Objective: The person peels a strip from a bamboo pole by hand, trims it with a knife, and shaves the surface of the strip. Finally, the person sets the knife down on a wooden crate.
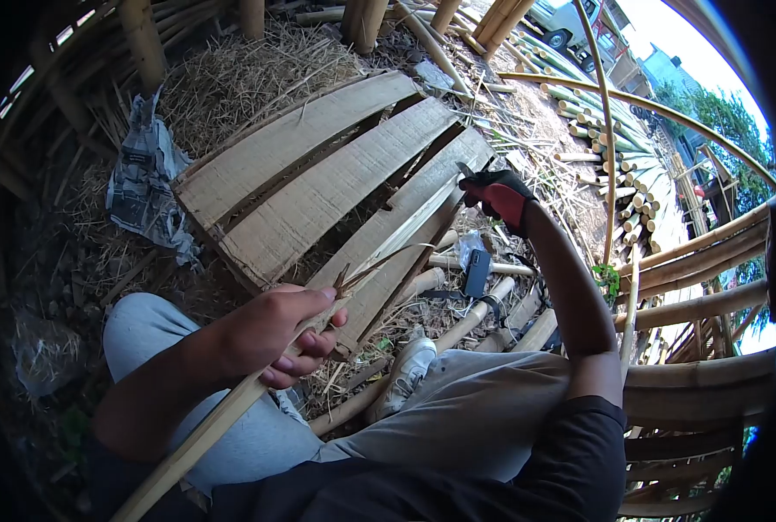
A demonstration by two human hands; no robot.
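Note:
My left hand point(284, 335), bare, is closed around a long pale bamboo strip point(201, 439) above my knee. The strip runs down past my forearm to the lower left, and thin curled slivers point(366, 270) stick out beyond my fingers. My right hand point(503, 200), in a red and black glove, is stretched out over the far right end of a slatted wooden platform point(318, 191). Its fingers are closed on a knife point(464, 169), of which only a bit of the blade shows. A pale narrow length point(418, 217) lies between the hands along the right-hand boards.
A dark phone point(477, 273) and a clear plastic bag point(470, 248) lie right of the platform among bamboo poles point(475, 313). Crumpled newspaper point(144, 178) and straw point(231, 83) are at the left. Stacked bamboo point(632, 187) and a curved bamboo frame point(701, 304) stand at the right.

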